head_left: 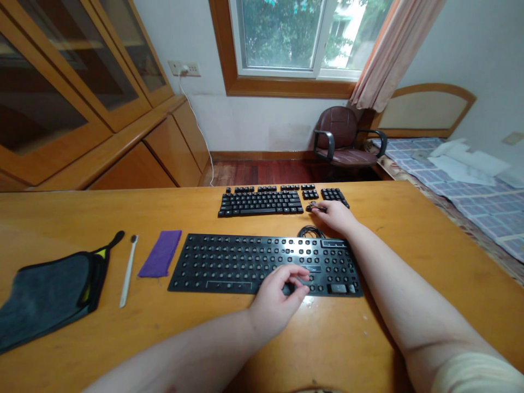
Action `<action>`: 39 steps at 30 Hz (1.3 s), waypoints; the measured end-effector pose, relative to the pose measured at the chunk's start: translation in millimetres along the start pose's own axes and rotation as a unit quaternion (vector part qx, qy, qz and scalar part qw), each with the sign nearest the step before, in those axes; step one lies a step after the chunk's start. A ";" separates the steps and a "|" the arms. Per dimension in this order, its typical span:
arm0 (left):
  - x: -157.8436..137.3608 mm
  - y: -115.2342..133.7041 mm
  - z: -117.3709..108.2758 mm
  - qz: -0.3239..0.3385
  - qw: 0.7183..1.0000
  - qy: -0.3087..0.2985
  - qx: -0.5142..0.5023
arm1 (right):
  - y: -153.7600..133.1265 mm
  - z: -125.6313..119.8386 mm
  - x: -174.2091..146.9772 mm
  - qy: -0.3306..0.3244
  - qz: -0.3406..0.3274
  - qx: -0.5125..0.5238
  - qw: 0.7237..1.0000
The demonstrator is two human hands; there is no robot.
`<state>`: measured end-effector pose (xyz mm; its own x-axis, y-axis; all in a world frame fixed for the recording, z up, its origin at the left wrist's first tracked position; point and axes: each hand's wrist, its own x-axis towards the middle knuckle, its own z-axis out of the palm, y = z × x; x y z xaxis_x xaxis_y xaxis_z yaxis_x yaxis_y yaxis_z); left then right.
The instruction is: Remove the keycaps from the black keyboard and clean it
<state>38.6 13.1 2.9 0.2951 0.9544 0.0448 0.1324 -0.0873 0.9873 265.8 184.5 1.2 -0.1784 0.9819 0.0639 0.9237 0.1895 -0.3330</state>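
Observation:
A black keyboard base (233, 262), most of its key switches bare, lies across the table in front of me. A few wide keycaps (338, 288) sit on its lower right corner. My left hand (278, 295) hovers over the base's lower middle, fingers bent, with a gap between thumb and fingertips and nothing visible in it. Behind the base, loose black keycaps (262, 203) are laid out in keyboard order. My right hand (335, 216) reaches to the small cluster between the main block and the number pad keycaps (333, 195), its fingertips pinched on a keycap (310, 208).
A coiled black cable (311, 232) lies behind the base. To the left are a purple cloth (160, 254), a white-handled brush (129, 271) and a dark grey cloth (53, 292). Beyond the table's far edge stand a brown armchair (341, 136) and a bed (450, 164).

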 end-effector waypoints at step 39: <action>0.9 3.5 0.1 0.009 1.000 -0.002 0.000 | -0.9 0.8 2.8 0.012 -0.038 0.004 0.999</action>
<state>39.5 13.6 6.4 0.3004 0.9518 0.0617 0.1273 -0.1041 0.9864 264.1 187.1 0.9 -0.2408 0.9642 0.1114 0.9048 0.2645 -0.3338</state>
